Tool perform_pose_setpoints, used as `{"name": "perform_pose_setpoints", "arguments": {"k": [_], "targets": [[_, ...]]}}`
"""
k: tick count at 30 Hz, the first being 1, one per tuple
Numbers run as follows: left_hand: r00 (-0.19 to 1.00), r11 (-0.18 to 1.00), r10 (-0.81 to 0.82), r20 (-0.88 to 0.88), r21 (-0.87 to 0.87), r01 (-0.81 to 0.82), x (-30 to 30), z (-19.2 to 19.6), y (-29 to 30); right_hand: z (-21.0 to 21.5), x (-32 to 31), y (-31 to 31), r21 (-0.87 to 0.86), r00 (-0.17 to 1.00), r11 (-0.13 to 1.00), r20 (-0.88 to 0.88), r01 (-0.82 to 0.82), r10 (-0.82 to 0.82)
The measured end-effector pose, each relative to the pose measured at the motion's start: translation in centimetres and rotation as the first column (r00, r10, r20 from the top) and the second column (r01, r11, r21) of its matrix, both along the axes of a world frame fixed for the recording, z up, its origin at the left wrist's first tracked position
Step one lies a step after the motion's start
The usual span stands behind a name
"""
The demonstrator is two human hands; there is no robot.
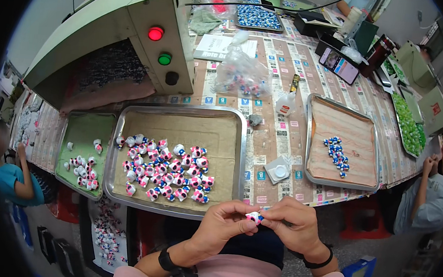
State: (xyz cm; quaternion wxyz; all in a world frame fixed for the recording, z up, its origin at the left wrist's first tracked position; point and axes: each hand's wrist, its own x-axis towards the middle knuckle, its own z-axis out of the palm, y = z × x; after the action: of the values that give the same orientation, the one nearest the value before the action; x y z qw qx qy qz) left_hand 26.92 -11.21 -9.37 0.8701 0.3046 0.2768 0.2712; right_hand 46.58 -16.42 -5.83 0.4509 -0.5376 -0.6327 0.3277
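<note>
Just past the table's near edge, both hands meet on a small white figurine [252,217] with pink and blue parts. My left hand [223,223] grips its white head side between thumb and fingers. Against its blue side, my right hand [297,223] is pinched closed; whether it holds a separate small piece I cannot tell. In front of the left hand is a metal tray [225,154] with many similar white, pink and blue figurines [169,173]. A tray [340,122] to the right has a cluster of small blue-and-white pieces [337,157].
Left stands a green-lined tray [89,128] with more figurines, beside a machine [161,40] with red and green lights. A white bottle [285,103], plastic bag [244,75], small white dish [280,171] and propped phone [338,65] occupy the table. Other people sit around it.
</note>
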Motion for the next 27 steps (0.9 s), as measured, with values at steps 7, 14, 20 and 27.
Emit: {"name": "perform_pose_setpoints", "arguments": {"k": [7, 14, 20, 27], "targets": [[0.990, 0.981, -0.054, -0.130, 0.181, 0.077, -2.0, 1.3, 0.2, -0.2, -0.2, 0.0, -0.045, 0.989, 0.993, -0.107, -0.109, 0.103], [0.631, 0.244, 0.602, -0.489, 0.865, 0.437, -4.5, 0.8, 2.6, -0.3, 0.1, 0.2, -0.028, 0.998, 0.999, 0.057, 0.020, -0.018], [0.612, 0.164, 0.700, -0.368, 0.917, 0.364, -6.0, 0.6, 2.0, -0.4, -0.2, -0.5, 0.006, 0.992, 0.999, 0.115, 0.050, -0.050], [-0.031, 0.175, 0.982, -0.184, 0.856, 0.486, -17.6, 2.4, 5.3, -1.1, 0.5, -1.4, -0.020, 0.985, 0.987, 0.066, 0.161, -0.160]]}}
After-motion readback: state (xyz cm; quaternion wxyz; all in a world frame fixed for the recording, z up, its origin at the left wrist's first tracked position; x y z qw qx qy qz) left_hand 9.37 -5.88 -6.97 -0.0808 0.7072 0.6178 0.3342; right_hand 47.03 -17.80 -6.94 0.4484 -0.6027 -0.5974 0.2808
